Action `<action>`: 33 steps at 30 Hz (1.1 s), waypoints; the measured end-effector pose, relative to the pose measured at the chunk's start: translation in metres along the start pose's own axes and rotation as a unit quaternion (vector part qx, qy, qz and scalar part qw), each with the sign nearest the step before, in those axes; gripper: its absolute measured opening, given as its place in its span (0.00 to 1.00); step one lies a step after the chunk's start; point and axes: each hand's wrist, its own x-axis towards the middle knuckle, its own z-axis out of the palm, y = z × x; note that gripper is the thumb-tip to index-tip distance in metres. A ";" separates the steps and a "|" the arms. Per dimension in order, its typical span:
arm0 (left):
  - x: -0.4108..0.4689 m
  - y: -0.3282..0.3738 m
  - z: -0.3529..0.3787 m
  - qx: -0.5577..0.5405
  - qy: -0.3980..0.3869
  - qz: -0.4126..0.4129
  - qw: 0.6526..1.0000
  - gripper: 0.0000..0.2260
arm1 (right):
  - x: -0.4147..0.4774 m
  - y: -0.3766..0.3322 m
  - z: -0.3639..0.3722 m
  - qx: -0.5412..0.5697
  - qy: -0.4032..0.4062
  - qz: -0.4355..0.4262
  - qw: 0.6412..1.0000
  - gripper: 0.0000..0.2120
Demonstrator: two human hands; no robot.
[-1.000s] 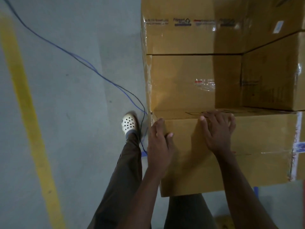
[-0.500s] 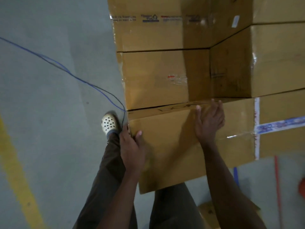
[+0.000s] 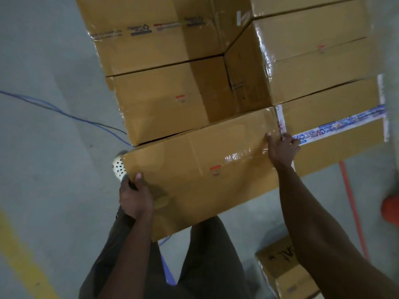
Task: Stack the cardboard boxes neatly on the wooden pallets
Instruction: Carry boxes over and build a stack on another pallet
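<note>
You held a long cardboard box [image 3: 205,173] in the middle of the frame. It was tilted, so its left end sat lower in the picture than its right end. Its far long edge met the foot of the stack of boxes [image 3: 164,104] that filled the upper half of the frame; I could not tell whether they touched. Its right end was just beside a taped box [image 3: 336,147] with a blue and white band, at the right side. Clear tape shone on the top face, and a small red label was near its middle.

Your left hand [image 3: 135,197] gripped the near left corner of the cardboard box, left of centre. The thumb [image 3: 138,177] pressed on the top face, and the other fingers were curled round the side, mostly hidden from the camera. Your right hand [image 3: 282,149] held the far right corner, with its fingers [image 3: 290,140] hooked over the edge at the seam with the taped box.

Under the box, at the bottom centre, your legs in dark trousers [image 3: 205,266] were visible, and a white shoe [image 3: 117,167] with holes showed beside the left end of the box. On the grey floor [image 3: 43,180] a blue cable [image 3: 64,112] ran from the left edge toward the stack. A yellow line [image 3: 19,251] crossed the lower left corner. A small box [image 3: 278,272] stood on the floor at the lower right, next to your right forearm. An orange object [image 3: 390,210] was cut off by the right edge, near a red strip [image 3: 352,208] on the floor.
</note>
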 end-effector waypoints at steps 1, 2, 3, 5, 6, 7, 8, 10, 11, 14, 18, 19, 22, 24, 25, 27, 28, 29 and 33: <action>-0.002 0.000 -0.001 0.009 0.004 0.007 1.000 0.24 | -0.004 -0.001 0.000 0.009 -0.010 -0.004 1.000 0.39; -0.003 0.000 -0.002 0.020 0.006 0.020 1.000 0.25 | -0.008 -0.003 0.002 0.013 -0.017 -0.007 1.000 0.39; -0.003 -0.001 -0.003 0.030 0.004 0.032 0.999 0.26 | -0.014 -0.006 0.001 0.013 -0.019 -0.007 1.000 0.40; -0.002 -0.002 -0.005 0.051 -0.010 0.043 0.998 0.22 | -0.020 -0.008 -0.001 0.011 -0.017 -0.009 1.000 0.39; -0.002 -0.003 -0.006 0.061 -0.018 0.044 0.997 0.21 | -0.021 -0.008 -0.002 0.014 -0.018 -0.009 1.000 0.37; -0.003 -0.002 -0.007 0.069 -0.025 0.047 0.996 0.20 | -0.023 -0.010 -0.004 0.019 -0.021 -0.009 1.000 0.37; -0.004 -0.003 -0.009 0.075 -0.030 0.052 0.995 0.20 | -0.023 -0.009 -0.005 0.022 -0.022 -0.009 0.999 0.37; -0.004 -0.004 -0.011 0.083 -0.034 0.059 0.994 0.19 | -0.022 -0.007 -0.007 0.022 -0.028 -0.007 0.999 0.37; -0.004 -0.005 -0.012 0.085 -0.036 0.059 0.994 0.19 | -0.022 -0.005 -0.007 0.021 -0.031 -0.008 0.999 0.37; -0.003 -0.009 -0.011 0.096 -0.044 0.059 0.993 0.21 | -0.024 -0.002 -0.006 0.025 -0.027 -0.012 0.999 0.40; 0.000 -0.011 -0.008 0.098 -0.036 0.059 0.993 0.22 | -0.028 -0.001 -0.006 0.018 -0.020 -0.012 1.000 0.42; 0.000 -0.009 -0.007 0.098 -0.037 0.059 0.993 0.22 | -0.029 -0.001 -0.006 0.016 -0.018 -0.009 1.000 0.42; -0.001 -0.009 -0.007 0.092 -0.035 0.069 0.993 0.24 | -0.030 0.001 -0.005 0.010 -0.008 -0.007 1.000 0.43; -0.002 -0.014 -0.008 0.086 -0.028 0.081 0.993 0.28 | -0.032 0.001 -0.005 0.012 -0.008 -0.008 1.000 0.42; -0.003 -0.017 -0.008 0.084 -0.025 0.084 0.993 0.30 | -0.032 0.000 -0.005 0.015 -0.008 -0.010 1.000 0.42; -0.002 -0.020 -0.007 0.084 -0.024 0.085 0.993 0.33 | -0.032 0.000 -0.004 0.019 -0.011 -0.010 1.000 0.42; -0.001 -0.019 -0.006 0.086 -0.025 0.084 0.992 0.33 | -0.032 0.000 -0.003 0.018 -0.012 -0.009 1.000 0.42; 0.000 -0.019 -0.005 0.089 -0.027 0.085 0.992 0.33 | -0.031 0.001 -0.003 0.017 -0.013 -0.006 1.000 0.42; 0.000 -0.015 -0.007 0.099 -0.024 0.088 0.991 0.30 | -0.036 0.003 -0.004 0.027 -0.005 0.005 1.000 0.42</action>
